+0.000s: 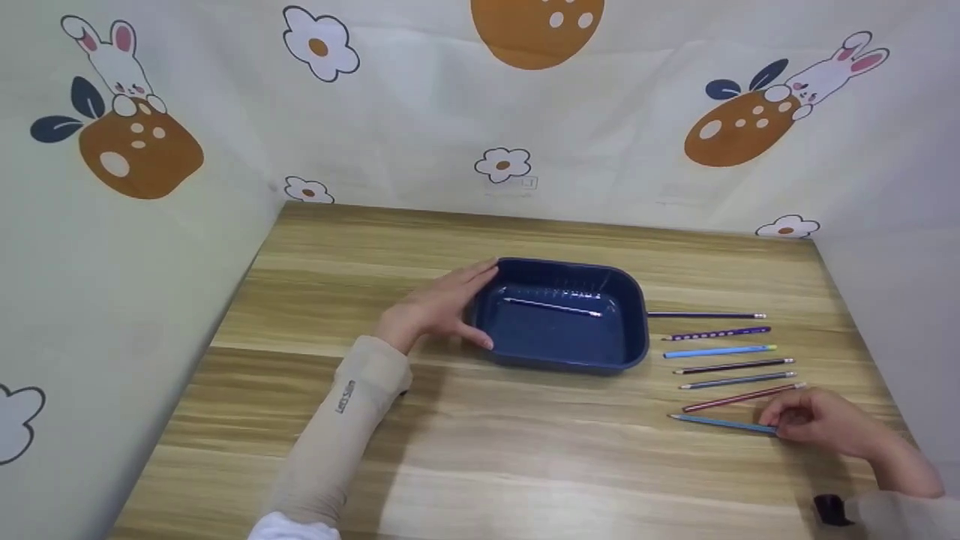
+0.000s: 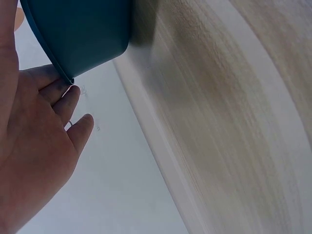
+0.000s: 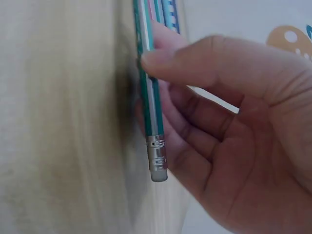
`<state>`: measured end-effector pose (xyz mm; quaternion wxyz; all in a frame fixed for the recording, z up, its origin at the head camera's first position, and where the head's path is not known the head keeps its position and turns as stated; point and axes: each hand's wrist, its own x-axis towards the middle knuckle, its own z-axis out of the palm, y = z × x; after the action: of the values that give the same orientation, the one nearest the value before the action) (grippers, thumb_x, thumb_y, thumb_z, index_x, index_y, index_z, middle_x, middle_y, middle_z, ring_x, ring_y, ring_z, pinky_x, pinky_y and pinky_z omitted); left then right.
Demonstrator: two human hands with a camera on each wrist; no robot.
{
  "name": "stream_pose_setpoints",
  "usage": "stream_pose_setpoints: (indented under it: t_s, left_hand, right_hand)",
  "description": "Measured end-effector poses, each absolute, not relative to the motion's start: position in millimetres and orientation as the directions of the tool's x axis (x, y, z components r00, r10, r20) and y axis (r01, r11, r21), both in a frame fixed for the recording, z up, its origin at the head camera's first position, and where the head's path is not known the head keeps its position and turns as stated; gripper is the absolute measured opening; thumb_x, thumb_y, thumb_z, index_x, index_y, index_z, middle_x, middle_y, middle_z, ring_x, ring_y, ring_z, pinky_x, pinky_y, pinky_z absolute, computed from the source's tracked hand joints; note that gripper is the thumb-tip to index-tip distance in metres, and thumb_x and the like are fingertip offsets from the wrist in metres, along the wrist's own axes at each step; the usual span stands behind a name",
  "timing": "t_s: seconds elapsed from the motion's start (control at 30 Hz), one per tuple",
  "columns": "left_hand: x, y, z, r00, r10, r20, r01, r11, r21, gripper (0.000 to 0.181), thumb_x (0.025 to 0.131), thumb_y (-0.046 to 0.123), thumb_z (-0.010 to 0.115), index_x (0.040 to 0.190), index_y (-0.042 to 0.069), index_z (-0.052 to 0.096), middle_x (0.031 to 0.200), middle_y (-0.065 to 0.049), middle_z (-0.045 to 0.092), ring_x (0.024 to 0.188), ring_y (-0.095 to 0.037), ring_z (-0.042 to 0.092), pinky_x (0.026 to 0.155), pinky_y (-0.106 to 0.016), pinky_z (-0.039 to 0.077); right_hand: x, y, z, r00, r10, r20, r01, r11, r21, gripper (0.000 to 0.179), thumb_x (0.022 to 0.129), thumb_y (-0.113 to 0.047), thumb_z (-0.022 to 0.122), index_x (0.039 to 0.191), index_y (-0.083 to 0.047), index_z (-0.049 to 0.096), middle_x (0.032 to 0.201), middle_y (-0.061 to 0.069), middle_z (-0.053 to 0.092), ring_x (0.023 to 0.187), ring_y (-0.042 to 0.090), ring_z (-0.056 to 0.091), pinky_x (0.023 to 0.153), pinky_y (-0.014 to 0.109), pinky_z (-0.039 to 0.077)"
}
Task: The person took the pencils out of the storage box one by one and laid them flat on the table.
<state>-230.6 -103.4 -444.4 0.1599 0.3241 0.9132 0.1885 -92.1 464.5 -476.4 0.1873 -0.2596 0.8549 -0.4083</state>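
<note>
A dark blue rectangular basin [image 1: 570,364] sits mid-table, with one pencil [image 1: 551,307] lying inside it. My left hand [image 1: 442,304] rests against the basin's left side, fingers at the far corner and thumb at the near one. In the left wrist view, extended fingertips touch the basin's rim [image 2: 53,66]. On the right, my right hand [image 1: 832,421] pinches a blue-green pencil [image 1: 720,423] between thumb and fingers near its eraser end. The right wrist view shows that pencil's metal band and pale eraser [image 3: 159,175] below the thumb.
Several pencils lie in a column right of the basin, among them a red one [image 1: 739,398], a light blue one [image 1: 716,351] and a spotted purple one [image 1: 720,334]. The wooden table [image 1: 525,457] meets a printed cloth [image 1: 405,135] at the back and sides.
</note>
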Motion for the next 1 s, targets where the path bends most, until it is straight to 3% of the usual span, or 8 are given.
stream_pose_setpoints:
  t_s: [0.33, 0.53, 0.73, 1.0]
  left_hand:
    - [-230.5, -103.5, -443.8, -0.746, 0.645, -0.166, 0.531, 0.726, 0.437, 0.125, 0.068, 0.067, 0.079, 0.162, 0.016, 0.012, 0.170, 0.003, 0.003, 0.157, -0.024, 0.011, 0.128, -0.043, 0.016]
    - [-230.4, -102.8, -445.1, -0.745, 0.646, -0.167, 0.537, 0.730, 0.423, 0.126, 0.068, 0.069, 0.078, 0.162, 0.016, 0.012, 0.170, 0.004, 0.003, 0.157, -0.022, 0.010, 0.128, -0.042, 0.016]
    - [-229.8, -104.5, -445.2, -0.731, 0.665, -0.155, 0.551, 0.708, 0.441, 0.124, 0.070, 0.064, 0.080, 0.161, 0.012, 0.013, 0.170, 0.002, 0.004, 0.156, -0.025, 0.012, 0.129, -0.044, 0.017]
    - [-230.2, -102.9, -443.8, -0.733, 0.660, -0.167, 0.547, 0.716, 0.434, 0.123, 0.071, 0.065, 0.079, 0.161, 0.014, 0.013, 0.170, 0.002, 0.004, 0.156, -0.024, 0.012, 0.129, -0.044, 0.014]
  right_hand:
    - [-90.7, 456.9, -477.2, -0.892, -0.450, -0.038, -0.339, 0.723, -0.601, 0.028, 0.074, 0.015, 0.072, 0.084, -0.011, 0.072, 0.081, -0.004, 0.069, 0.079, -0.012, 0.055, 0.063, 0.012, 0.049]
    - [-97.1, 459.0, -476.9, -0.890, -0.455, 0.017, -0.402, 0.767, -0.501, 0.034, 0.070, 0.016, 0.074, 0.082, -0.016, 0.071, 0.084, 0.003, 0.072, 0.079, -0.014, 0.056, 0.064, 0.011, 0.051]
    - [-101.2, 457.6, -479.7, -0.885, -0.452, 0.110, -0.450, 0.775, -0.444, 0.039, 0.066, 0.017, 0.077, 0.078, -0.018, 0.069, 0.077, -0.004, 0.069, 0.075, -0.013, 0.054, 0.059, 0.011, 0.048]
    - [-101.3, 459.0, -480.0, -0.895, -0.436, 0.098, -0.435, 0.801, -0.412, 0.040, 0.064, 0.017, 0.078, 0.077, -0.019, 0.068, 0.077, -0.005, 0.067, 0.075, -0.013, 0.054, 0.060, 0.014, 0.051]
